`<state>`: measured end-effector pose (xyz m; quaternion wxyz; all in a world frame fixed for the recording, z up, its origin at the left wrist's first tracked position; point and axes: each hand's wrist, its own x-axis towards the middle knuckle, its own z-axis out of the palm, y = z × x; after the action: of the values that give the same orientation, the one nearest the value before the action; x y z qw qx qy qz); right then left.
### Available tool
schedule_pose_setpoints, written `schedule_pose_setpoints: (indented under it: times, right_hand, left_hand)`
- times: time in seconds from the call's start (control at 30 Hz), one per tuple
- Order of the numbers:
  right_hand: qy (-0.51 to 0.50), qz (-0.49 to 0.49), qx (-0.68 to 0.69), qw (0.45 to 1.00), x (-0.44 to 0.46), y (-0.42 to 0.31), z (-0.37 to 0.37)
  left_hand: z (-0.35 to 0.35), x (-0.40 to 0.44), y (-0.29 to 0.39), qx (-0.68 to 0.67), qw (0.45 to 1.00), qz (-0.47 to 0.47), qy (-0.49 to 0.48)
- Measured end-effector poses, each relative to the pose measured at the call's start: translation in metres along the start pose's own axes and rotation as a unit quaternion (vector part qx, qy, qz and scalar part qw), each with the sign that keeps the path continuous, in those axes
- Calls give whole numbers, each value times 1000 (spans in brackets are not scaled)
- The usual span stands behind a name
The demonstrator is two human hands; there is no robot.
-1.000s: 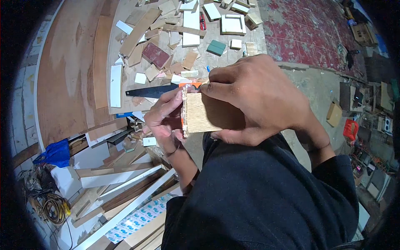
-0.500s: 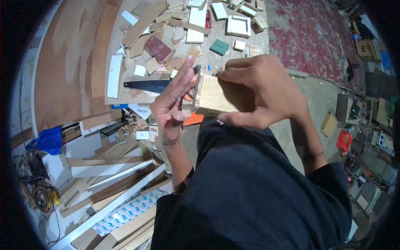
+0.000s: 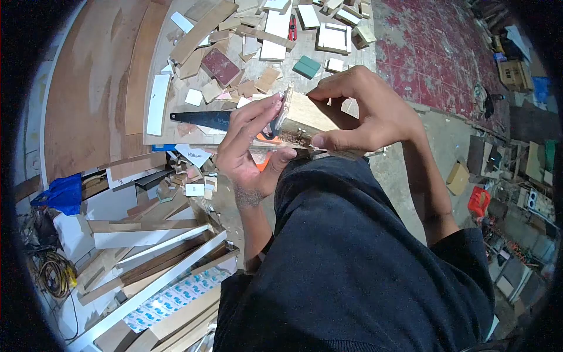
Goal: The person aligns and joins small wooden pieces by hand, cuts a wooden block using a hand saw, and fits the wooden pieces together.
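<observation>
My right hand [image 3: 378,114] grips a pale wood block [image 3: 311,112], thumb on the near side and fingers on the far side. The block's left end is rough and splintered, and it is tilted compared with the table edge. My left hand [image 3: 249,132] is at that rough end, fingers stretched and thumb apart; its fingertips look to be touching the block or just beside it. Sawdust sticks to my left wrist. Behind the left hand lies a handsaw [image 3: 199,119] with a dark blade and an orange handle [image 3: 268,138], partly hidden by the hand.
Wood offcuts cover the work table, among them a dark red block [image 3: 221,66], a green block [image 3: 306,67] and a white square frame [image 3: 334,37]. Long boards [image 3: 170,264] are piled at lower left. A red bag [image 3: 478,201] sits on the floor at right.
The block has turned, its left end now tilted upward in view and more of its near edge showing. My left hand has closed in on the rough end, its fingers leaning further right.
</observation>
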<state>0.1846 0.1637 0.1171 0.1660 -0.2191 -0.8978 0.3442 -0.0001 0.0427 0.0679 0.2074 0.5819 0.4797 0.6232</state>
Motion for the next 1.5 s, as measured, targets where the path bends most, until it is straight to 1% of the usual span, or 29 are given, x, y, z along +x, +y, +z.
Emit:
schedule_pose_setpoints:
  times: [0.03, 0.1, 0.13, 0.2, 0.33, 0.4, 0.43, 0.5, 0.53, 0.6, 0.63, 0.67, 0.73, 0.77, 0.8, 0.87, 1.0, 1.03, 1.1, 1.23, 1.43, 1.5]
  right_hand:
    - [-2, 0, 0, 1000, 0, 3, 4]
    - [33, -12, 62, 997, 0, 9, 10]
    - [32, -11, 62, 998, 0, 9, 10]
    - [-12, 33, 79, 996, -1, 10, 9]
    - [-17, 46, 83, 995, -2, 9, 10]
    - [-30, 77, 42, 996, -5, 11, 11]
    - [-31, 79, 41, 996, -9, 13, 13]
    - [30, 48, -38, 998, -19, 21, 21]
    - [27, 51, -37, 998, -23, 24, 23]
    - [-34, 163, 33, 985, -31, 29, 25]
    - [-59, 205, 96, 972, -34, 30, 25]
    - [-60, 207, 96, 972, -36, 29, 25]
    - [-14, 269, 232, 935, -38, 27, 28]
    - [-5, 257, 265, 929, -39, 27, 29]
    - [-4, 259, 265, 929, -40, 26, 30]
    - [82, 212, 360, 905, -40, 25, 35]
    - [115, 201, 411, 882, -37, 16, 33]
    - [114, 200, 411, 882, -36, 13, 32]
    - [120, 193, 398, 889, -34, 8, 28]
    - [117, 200, 409, 882, -32, 3, 25]
    - [123, 202, 406, 883, -27, 1, 23]
    - [124, 179, 378, 900, -25, 5, 24]
  left_hand:
    - [1, 0, 1, 0, 1000, -1, 2]
    - [2, -1, 2, 2, 1000, -19, 16]
    - [2, -2, 1, 1, 1000, -20, 17]
    - [1, -2, 0, 29, 999, -18, -11]
    - [0, -4, 2, 39, 998, -38, -21]
    - [-1, -4, 1, 2, 999, -50, 9]
    - [-3, -5, 1, 0, 999, -51, 10]
    - [-10, -8, -1, -21, 997, -66, 28]
    - [-12, -10, -2, -22, 997, -70, 29]
    - [-14, -16, -5, -21, 990, -133, 26]
    - [-11, -21, -9, -23, 990, -136, 25]
    - [-6, -28, -15, -73, 977, -201, 5]
    - [6, -37, -19, -170, 930, -325, -35]
    - [10, -41, -19, -217, 908, -352, -66]
    - [16, -42, -16, -218, 907, -353, -68]
    - [25, -45, -9, -284, 881, -372, -68]
    - [32, -31, 6, -294, 883, -358, -74]
    - [33, -29, 8, -294, 884, -357, -73]
    - [35, -25, 11, -273, 904, -324, -56]
    - [32, -20, 19, -253, 905, -338, -48]
    - [28, -18, 17, -232, 917, -323, -43]
    - [27, -16, 15, -242, 909, -336, -48]
